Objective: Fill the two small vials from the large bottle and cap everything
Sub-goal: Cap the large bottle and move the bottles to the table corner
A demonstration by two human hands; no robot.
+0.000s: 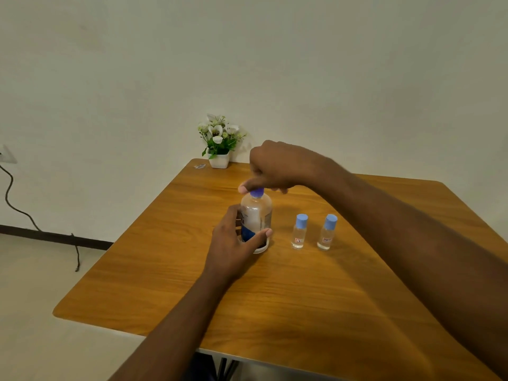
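The large clear bottle [257, 213] with a blue label stands upright in the middle of the wooden table [288, 298]. My left hand [233, 243] wraps around its lower body. My right hand [275, 166] comes in from above, fingers pinched on the bottle's blue cap [257, 192]. To the right of the bottle stand two small clear vials, one nearer the bottle [299, 231] and one further right [327, 232]. Both stand upright with light blue caps on and clear liquid inside.
A small white pot of artificial white flowers [219, 141] sits at the table's far edge by the wall. A small scrap [199, 166] lies left of it. A black cable [16, 204] hangs from a wall socket at the left, off the table.
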